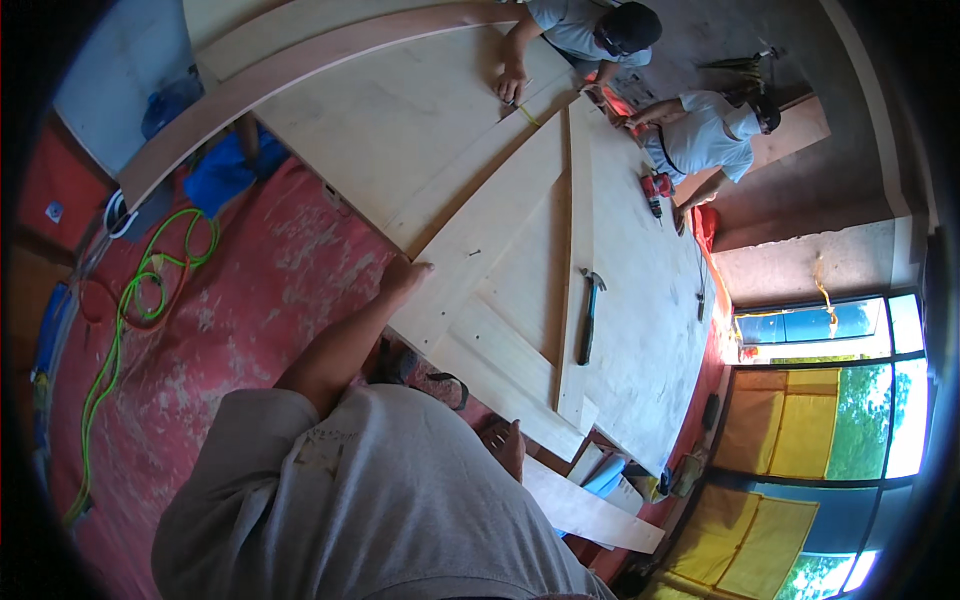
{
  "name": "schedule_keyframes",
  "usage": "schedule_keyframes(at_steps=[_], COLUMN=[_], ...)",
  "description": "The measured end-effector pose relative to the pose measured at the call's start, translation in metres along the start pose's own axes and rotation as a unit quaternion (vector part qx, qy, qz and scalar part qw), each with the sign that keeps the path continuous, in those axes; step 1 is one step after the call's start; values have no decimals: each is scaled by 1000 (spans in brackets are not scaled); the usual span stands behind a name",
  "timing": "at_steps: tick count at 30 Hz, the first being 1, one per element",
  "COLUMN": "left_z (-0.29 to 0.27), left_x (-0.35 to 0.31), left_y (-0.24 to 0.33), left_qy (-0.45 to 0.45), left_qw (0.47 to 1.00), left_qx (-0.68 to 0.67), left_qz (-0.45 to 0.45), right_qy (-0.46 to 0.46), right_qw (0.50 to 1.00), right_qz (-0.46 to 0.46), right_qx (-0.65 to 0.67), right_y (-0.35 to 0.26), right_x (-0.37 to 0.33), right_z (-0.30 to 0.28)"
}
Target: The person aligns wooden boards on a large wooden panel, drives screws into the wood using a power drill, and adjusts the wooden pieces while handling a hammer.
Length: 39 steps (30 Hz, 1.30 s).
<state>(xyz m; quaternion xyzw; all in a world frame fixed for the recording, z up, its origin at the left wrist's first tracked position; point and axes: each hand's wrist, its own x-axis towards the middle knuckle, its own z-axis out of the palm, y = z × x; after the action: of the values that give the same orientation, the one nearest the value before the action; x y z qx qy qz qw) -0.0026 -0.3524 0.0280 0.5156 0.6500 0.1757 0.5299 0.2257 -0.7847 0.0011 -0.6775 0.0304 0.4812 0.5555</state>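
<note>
A pale wooden frame point(468, 262) of boards joined at angles lies on a large plywood-topped surface. My left hand point(403, 280) is closed round the frame's left edge, its thumb on top and its fingers hidden below. At the near edge, my right hand point(512, 452) is closed against the same frame; my body hides much of that hand and its arm. A hammer point(590, 318) with a dark handle rests just right of the frame. A nail-like piece point(475, 252) sits on the left board.
Across the surface, one person point(590, 35) bends with a hand on the plywood; another person point(705, 140) stands near a red drill point(656, 190). A long curved board point(300, 60) runs along the far left. A green hose point(120, 330) lies on the red floor point(250, 290).
</note>
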Motion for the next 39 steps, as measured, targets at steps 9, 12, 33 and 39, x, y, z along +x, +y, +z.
schedule_keyframes(at_steps=[9,12,33,39], left_z=[-3,-2,0,6], left_x=[-3,-3,8,14], left_y=[5,1,-3,-10], left_qy=[-7,-7,-22,-17], left_qw=[1000,1000,1000,1000], left_qx=[-10,-20,-5,-20], left_qz=[-5,-5,-12,-12], right_qy=[18,40,35,33], right_qw=[1000,999,999,999], right_qz=[-4,-3,-1,1], right_qx=[-6,7,-1,4], right_y=[5,1,-10,-5], right_x=[2,-6,-22,-15], right_z=[-4,5,18,11])
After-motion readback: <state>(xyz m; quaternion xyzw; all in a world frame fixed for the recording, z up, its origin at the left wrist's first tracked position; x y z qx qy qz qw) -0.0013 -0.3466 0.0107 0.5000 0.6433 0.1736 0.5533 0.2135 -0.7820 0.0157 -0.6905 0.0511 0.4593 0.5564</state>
